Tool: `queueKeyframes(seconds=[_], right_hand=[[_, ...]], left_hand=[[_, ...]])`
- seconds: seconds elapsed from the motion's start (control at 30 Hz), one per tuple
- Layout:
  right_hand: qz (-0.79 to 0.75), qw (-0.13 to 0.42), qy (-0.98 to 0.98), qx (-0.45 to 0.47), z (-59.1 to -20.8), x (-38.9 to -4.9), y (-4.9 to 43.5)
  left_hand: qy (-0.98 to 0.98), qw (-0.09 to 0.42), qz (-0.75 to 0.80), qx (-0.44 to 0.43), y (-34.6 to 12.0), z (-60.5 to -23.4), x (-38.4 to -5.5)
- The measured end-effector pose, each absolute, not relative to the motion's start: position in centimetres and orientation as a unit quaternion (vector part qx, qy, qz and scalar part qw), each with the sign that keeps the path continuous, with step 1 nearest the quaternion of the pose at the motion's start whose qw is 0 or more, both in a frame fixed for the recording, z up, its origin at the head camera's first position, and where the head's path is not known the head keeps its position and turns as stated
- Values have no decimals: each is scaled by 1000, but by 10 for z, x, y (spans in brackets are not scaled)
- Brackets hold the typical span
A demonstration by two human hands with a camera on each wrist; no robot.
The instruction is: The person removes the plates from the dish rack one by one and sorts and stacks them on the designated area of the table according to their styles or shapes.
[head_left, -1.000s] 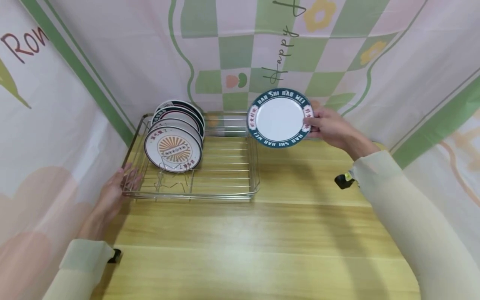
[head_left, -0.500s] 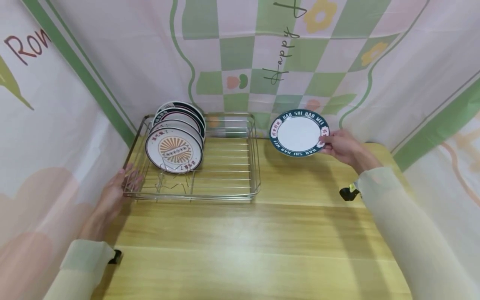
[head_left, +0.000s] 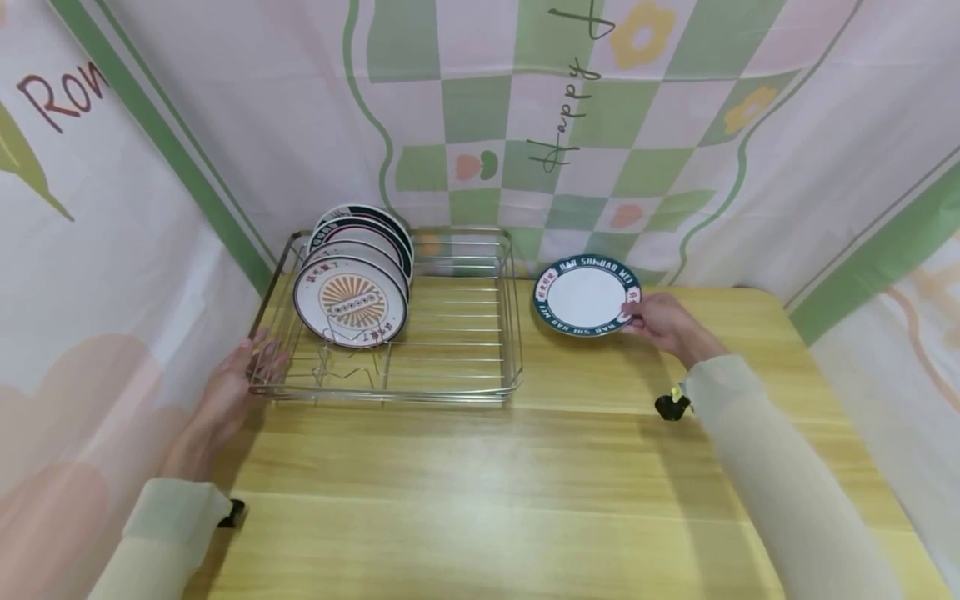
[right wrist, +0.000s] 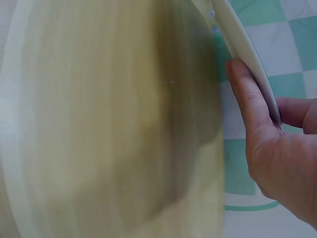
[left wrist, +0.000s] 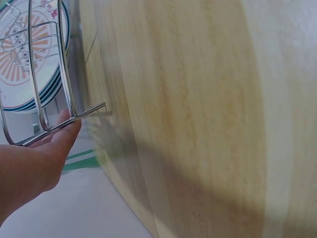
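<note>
In the head view my right hand [head_left: 663, 325] pinches a white plate [head_left: 585, 296] with a dark green lettered rim by its right edge, thumb on top. Seen from the right wrist, the plate [right wrist: 245, 49] is edge-on above the tabletop, fingers along its underside. My left hand [head_left: 232, 383] grips the left side of a metal wire dish rack [head_left: 442, 392] near its front corner; in the left wrist view its fingers lie along a wire. Several plates [head_left: 351, 300] lean upright in the rack's left part, the front one with an orange sunburst.
The rack stands on a wooden table [head_left: 480, 492] near the back wall. A patterned cloth [head_left: 540, 108] with green checks hangs behind, and more cloth covers both sides. The rack's right half shows bare wires.
My right hand has carried the green-rimmed plate rightward away from the rack and down toward the table, tilting it flatter. My left hand has stayed at the rack.
</note>
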State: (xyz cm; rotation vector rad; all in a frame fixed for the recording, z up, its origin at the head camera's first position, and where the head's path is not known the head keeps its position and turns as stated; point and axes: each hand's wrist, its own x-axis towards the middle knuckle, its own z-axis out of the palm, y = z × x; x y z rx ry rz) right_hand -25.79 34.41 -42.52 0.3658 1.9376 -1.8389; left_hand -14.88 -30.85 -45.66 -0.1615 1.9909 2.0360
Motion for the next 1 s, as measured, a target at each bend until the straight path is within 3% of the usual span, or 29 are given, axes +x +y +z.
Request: queueKeyframes(seconds=[0.8,1.0], right_hand=[[-691,240,655,192,-454,-255,332],[-667,224,682,199,-461,-256,327]], left_hand=[[689,136,710,-47,-309,-460,-149],[688,139,710,-55,-310,-461,-149]])
